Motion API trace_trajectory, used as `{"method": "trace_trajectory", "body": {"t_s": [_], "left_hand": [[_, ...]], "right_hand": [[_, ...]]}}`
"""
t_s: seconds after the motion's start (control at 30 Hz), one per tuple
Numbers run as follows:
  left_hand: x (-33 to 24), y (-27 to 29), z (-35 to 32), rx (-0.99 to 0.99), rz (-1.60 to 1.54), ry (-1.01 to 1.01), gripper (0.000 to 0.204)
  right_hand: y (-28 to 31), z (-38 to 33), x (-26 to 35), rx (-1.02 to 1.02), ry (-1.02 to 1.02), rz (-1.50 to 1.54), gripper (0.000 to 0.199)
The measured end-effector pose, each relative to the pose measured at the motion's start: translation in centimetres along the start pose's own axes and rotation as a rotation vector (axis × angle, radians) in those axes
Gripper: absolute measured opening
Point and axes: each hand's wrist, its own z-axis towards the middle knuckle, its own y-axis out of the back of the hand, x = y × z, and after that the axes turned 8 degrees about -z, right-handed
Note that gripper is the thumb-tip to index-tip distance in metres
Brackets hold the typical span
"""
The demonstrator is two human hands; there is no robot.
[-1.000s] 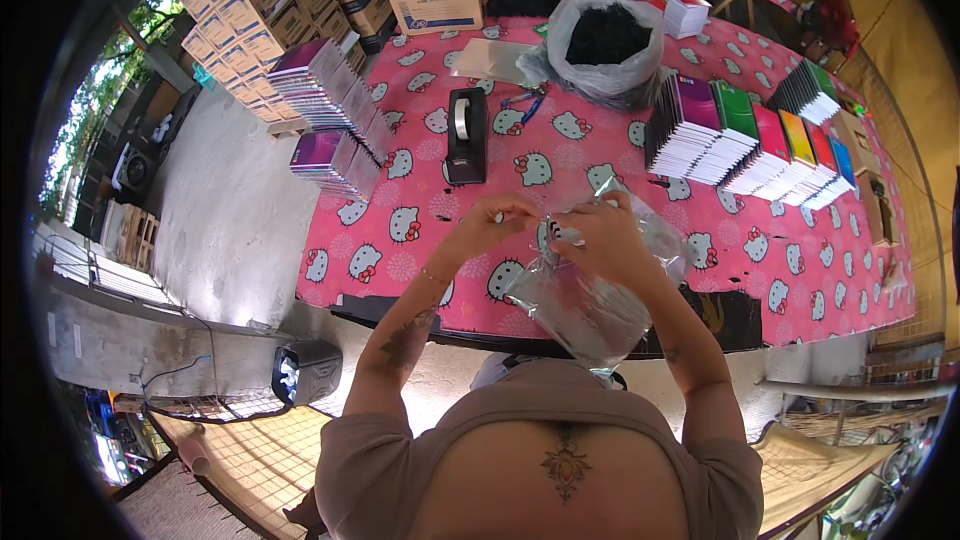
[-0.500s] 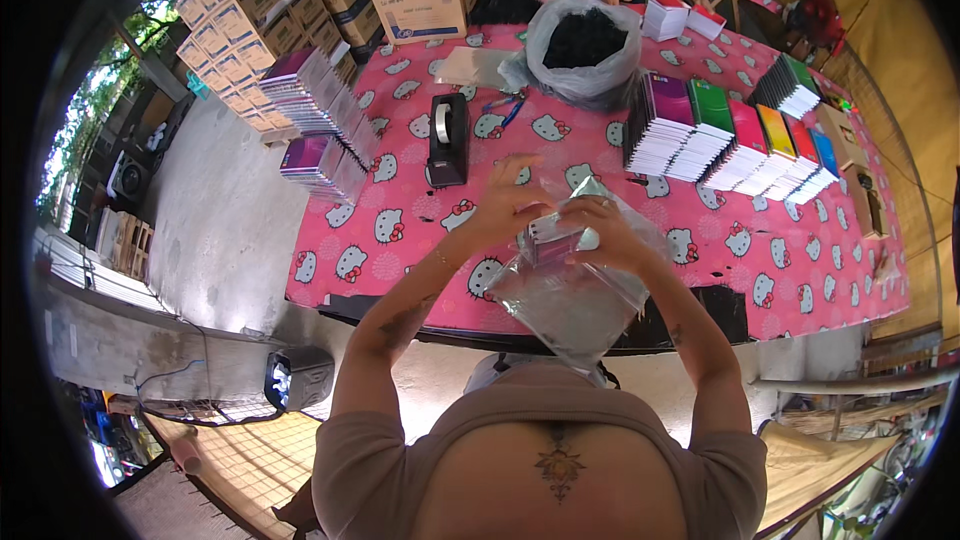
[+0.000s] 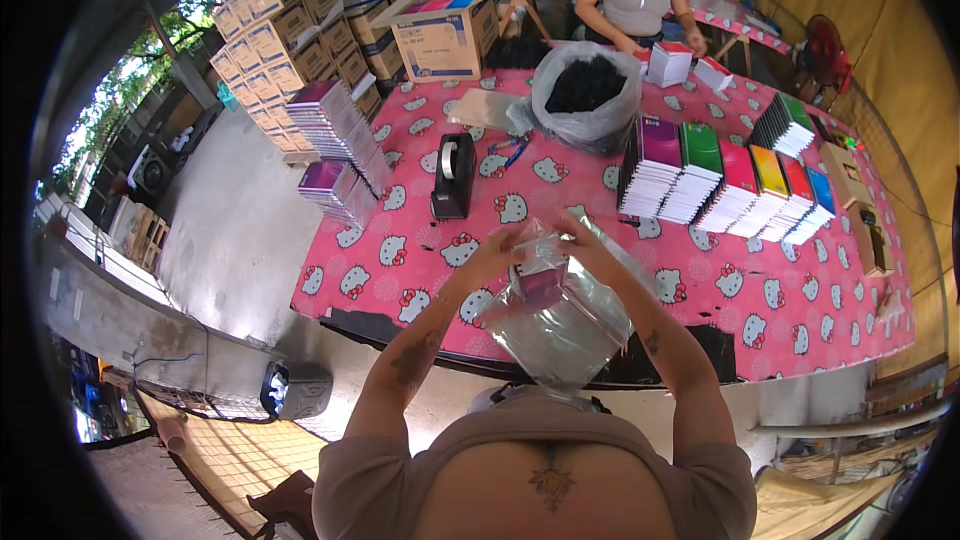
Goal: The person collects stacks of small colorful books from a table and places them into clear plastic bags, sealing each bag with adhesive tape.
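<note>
At the near edge of the table, a purple notebook pack lies under and partly inside clear plastic. More of that clear plastic bag spreads toward me over the table edge. My left hand pinches the plastic at the upper left of the pack, fingers closed. From the other side my right hand grips the plastic at the upper right, with its fingertips close to the left hand's. Folds and glare hide how far the pack sits in the bag.
Beyond my hands stand a black tape dispenser, blue-handled pliers and a bag of black stuff. Coloured notebook stacks line the right; purple stacks edge the left. An open carton and another person are at the far side.
My view has tilted up, showing more of the far side. My left hand's raised, spread fingers have closed on the plastic, and the purple pack shows more plainly.
</note>
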Motion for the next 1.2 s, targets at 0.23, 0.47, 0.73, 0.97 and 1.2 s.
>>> {"method": "trace_trajectory", "body": {"t_s": [0.23, 0.47, 0.73, 0.97, 1.2], "left_hand": [[-1.2, -1.2, -3.1, -0.025, 0.595, -0.393, 0.042], [-4.2, -3.7, -5.7, -0.031, 1.031, -0.689, 0.032], [-5.9, -5.0, -2.1, -0.116, 0.958, -0.122, 0.029], [-2.7, -0.9, 0.8, -0.069, 0.252, 0.119, 0.051], [0.0, 10.6, 5.1, -0.943, 0.966, -0.45, 0.034]], "right_hand": [[1.5, -1.1, 3.4, 0.227, 0.407, -0.416, 0.054], [0.8, -3.2, 4.6, 0.128, 0.683, -0.84, 0.033], [-0.7, -2.1, 5.0, 0.057, 0.285, -0.82, 0.036], [-0.7, -1.7, 3.1, -0.124, 0.222, -0.429, 0.054], [-2.1, -1.7, 0.6, -0.253, 0.022, -0.103, 0.047]]}}
